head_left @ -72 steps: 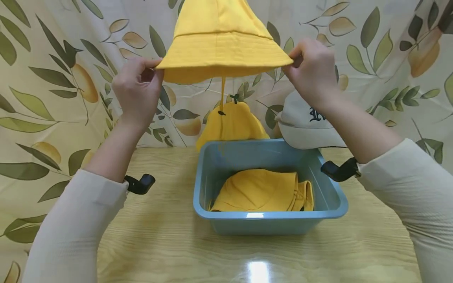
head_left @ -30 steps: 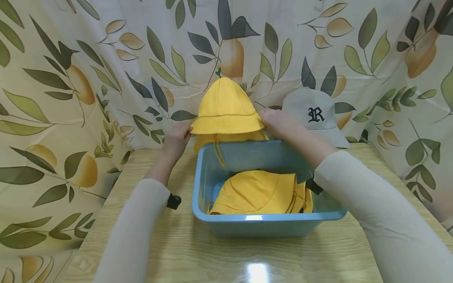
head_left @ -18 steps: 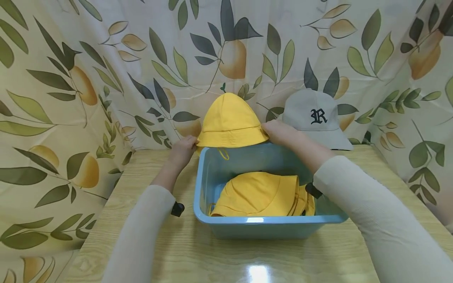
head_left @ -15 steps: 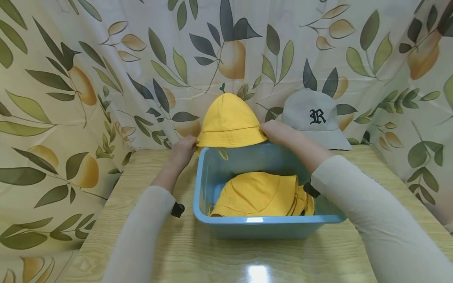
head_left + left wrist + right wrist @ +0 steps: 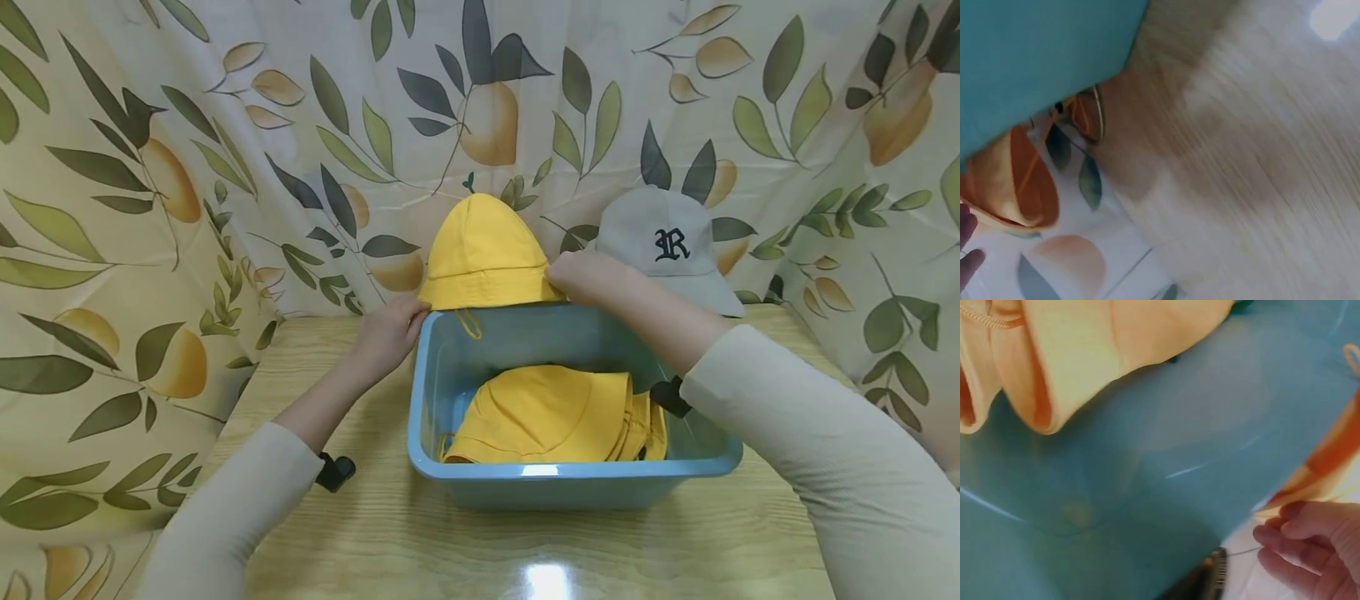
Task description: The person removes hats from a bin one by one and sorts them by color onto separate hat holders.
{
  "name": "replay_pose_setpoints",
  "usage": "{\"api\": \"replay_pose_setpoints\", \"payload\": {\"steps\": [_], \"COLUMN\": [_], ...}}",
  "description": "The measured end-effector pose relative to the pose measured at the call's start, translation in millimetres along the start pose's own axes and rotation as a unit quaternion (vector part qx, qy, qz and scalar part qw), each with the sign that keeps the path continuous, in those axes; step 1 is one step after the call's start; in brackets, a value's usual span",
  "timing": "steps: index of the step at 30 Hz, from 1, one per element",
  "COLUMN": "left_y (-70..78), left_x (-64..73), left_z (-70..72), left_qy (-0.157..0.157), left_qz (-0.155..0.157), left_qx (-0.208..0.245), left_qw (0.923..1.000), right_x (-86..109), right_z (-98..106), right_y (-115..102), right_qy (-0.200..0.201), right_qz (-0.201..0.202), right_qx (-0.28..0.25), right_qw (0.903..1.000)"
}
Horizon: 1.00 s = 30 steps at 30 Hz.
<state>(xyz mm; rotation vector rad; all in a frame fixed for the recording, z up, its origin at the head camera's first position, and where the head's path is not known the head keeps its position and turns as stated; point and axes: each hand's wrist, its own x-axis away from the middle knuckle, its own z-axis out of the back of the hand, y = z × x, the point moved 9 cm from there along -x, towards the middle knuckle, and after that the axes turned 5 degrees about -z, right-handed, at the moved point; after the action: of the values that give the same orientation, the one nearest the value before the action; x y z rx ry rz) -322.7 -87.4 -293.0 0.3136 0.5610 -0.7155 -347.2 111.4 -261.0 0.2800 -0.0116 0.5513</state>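
Item 1: yellow cloth bucket hat [image 5: 483, 250], upright at 11 o'clock of the bin, beyond its far rim. The crown points to 12 o'clock, tipped by a small green sprout [image 5: 468, 182]; the brim's long axis runs from 9 to 3 o'clock. A thin yellow cord loop [image 5: 471, 325] hangs at 6 o'clock, over the bin's rim.

Item 2: right hand [image 5: 588, 277], at the hat's 3 o'clock, fingers curled, thumb and forefinger pinching the brim.

Item 3: left hand [image 5: 390, 332], at the hat's 8 o'clock, just beside the brim; the left wrist view shows thumb and finger parted, nothing between them. Contact with the brim cannot be told.

Item 4: light-blue rectangular plastic bin [image 5: 555, 492], long axis 9 to 3 o'clock, on a pale wood-grain table [image 5: 420, 554].

Item 5: folded yellow cloth hat [image 5: 540, 412], lying inside the bin.

Item 6: grey cloth baseball cap [image 5: 663, 246], black letter "R" on its front, at the bin's 1 o'clock.
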Motion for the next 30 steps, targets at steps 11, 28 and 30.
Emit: {"api": "replay_pose_setpoints", "payload": {"steps": [11,28,30], "left_y": [57.3,106.3,110.1], "left_x": [26.1,59.1,60.6], "left_z": [20.8,8.9,7.2], "left_qy": [-0.091,-0.21,-0.219], "left_qz": [-0.062,-0.094,-0.109], "left_qx": [0.028,0.148,0.133], "left_qw": [0.9935,0.9617,0.9604], "right_x": [22.7,32.0,32.6], "right_z": [36.7,17.6,10.5], "right_y": [-29.0,-53.5,-54.7], "right_qy": [0.036,0.039,0.03], "right_qz": [0.039,0.131,0.134], "right_qx": [0.003,-0.124,-0.127], "right_qw": [0.9986,0.9828,0.9824]}}
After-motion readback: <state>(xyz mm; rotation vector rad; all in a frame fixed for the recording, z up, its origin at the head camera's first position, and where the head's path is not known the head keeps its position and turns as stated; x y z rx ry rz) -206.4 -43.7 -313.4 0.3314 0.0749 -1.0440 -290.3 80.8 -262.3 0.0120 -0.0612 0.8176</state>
